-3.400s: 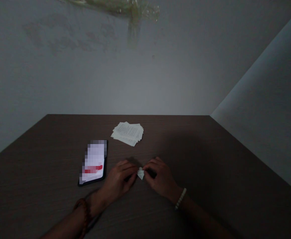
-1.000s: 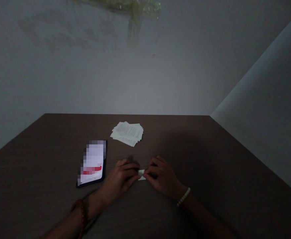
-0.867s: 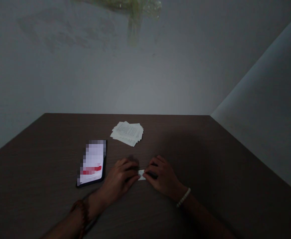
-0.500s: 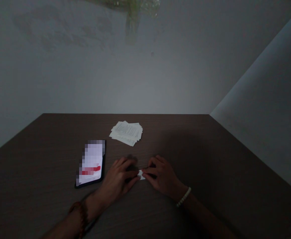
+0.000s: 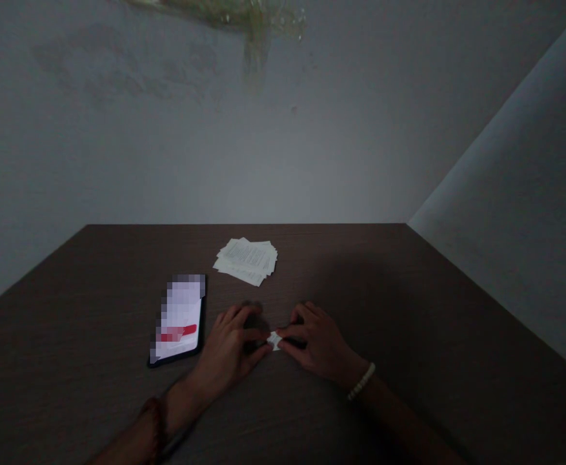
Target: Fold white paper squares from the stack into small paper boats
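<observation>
A small folded piece of white paper lies on the dark wooden table between my two hands. My left hand pinches its left side with curled fingers, a brown bead bracelet on that wrist. My right hand presses and pinches the paper's right side; a white bead bracelet circles that wrist. Most of the paper is hidden under my fingertips.
A phone with a lit screen lies flat just left of my left hand. A loose stack of printed paper slips sits farther back near the table's middle. Grey walls close in behind and on the right.
The folded paper, held up as a small pointed shape 3.4 s ago, now lies pressed flat on the table. My hands stay almost in place.
</observation>
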`<state>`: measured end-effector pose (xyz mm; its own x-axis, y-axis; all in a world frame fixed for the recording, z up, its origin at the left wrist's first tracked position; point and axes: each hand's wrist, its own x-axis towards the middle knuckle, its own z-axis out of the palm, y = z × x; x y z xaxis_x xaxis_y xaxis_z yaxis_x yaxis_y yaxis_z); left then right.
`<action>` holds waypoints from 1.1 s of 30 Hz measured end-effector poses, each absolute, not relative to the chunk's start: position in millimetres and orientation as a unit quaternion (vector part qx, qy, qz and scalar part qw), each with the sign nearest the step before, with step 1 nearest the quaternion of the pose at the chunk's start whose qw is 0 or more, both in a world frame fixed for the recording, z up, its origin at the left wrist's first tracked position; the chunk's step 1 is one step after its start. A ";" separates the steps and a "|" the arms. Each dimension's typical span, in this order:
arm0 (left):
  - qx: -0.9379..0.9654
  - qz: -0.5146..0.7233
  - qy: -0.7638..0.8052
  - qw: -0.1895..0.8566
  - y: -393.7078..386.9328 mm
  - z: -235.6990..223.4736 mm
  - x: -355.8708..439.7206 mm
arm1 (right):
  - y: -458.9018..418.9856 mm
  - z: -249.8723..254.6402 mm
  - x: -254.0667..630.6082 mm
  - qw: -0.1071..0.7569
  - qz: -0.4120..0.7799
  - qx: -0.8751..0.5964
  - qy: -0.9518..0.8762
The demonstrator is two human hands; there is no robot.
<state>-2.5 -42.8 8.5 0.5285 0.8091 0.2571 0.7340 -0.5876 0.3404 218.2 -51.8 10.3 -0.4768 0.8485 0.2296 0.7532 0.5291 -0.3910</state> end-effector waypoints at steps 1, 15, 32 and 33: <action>0.869 0.199 0.443 0.097 -43.4 8.8 -2.3 | -52.0 11.0 218.7 0.197 0.119 -0.470 -0.852; 0.881 0.222 0.413 0.067 -38.6 6.3 -0.3 | -68.3 24.2 214.1 0.145 0.029 -0.461 -0.875; 0.881 0.192 0.422 0.092 -37.3 10.6 -4.5 | -77.0 26.8 209.6 0.108 -0.012 -0.453 -0.885; 0.881 0.189 0.423 0.094 -37.3 11.2 -4.5 | -77.9 26.4 209.6 0.109 -0.013 -0.452 -0.885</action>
<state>-4.5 -37.3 11.2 0.5707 0.7813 0.2528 0.7100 -0.6241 0.3262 209.6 -77.9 26.4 -0.5671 0.7979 0.2043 0.8034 0.5905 -0.0763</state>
